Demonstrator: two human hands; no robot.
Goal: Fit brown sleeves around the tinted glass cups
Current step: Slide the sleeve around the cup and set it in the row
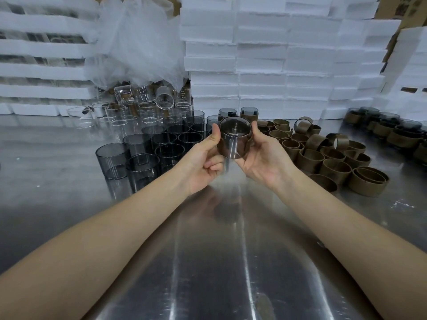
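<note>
- Above the table's centre, between both hands: one tinted glass cup point(235, 135), lifted off the surface and tilted so one round end faces the camera; a brown sleeve point(245, 146) wraps its body.
- Left hand point(205, 158): grips the cup's left side, thumb upright against the glass, remaining fingers curled below.
- Right hand point(261, 155): holds the cup's right side, thumb against the sleeve and fingers wrapped behind it.
- Bare tinted cups point(147, 148): a close cluster standing upright on the table, just left of the hands, no sleeves on them.
- Loose brown sleeves point(323, 155): many rings grouped to the right of the hands, most standing on an edge, a few tipped over.
- Sleeved cups point(392, 132): a group at the far right of the table; two more stand just behind the held cup.
- Clear glasses point(138, 107): behind the tinted cluster, some upright, some lying on their sides.
- White foam trays point(277, 54): stacked high along the back.
- Crumpled clear plastic sheet point(136, 38): draped over the clear glasses.
- Steel table point(208, 250): shiny, bearing all of the above.
</note>
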